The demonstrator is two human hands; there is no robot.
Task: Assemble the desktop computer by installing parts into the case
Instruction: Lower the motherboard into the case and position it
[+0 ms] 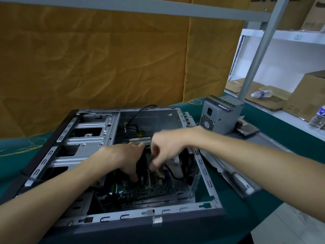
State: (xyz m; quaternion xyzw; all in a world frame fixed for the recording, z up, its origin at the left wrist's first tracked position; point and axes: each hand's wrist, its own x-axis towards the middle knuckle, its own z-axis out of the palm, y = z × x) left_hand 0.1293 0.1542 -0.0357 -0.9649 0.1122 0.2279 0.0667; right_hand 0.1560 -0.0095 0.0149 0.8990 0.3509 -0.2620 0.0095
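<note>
I am working in the open case (112, 217) on the counter (274, 118). The board (154, 189) is in. My right hand (168, 147) is pinching a cable (173, 174); my left hand (123, 155) is pressing flat. The power box (219, 115) is waiting outside, far right.

Your right hand (164, 150) was smeared by motion blur, so you could not tell what its curled fingers held. Your left hand (125, 160) covered part of the motherboard (151, 187). Both forearms ran off the frame's edges.
</note>
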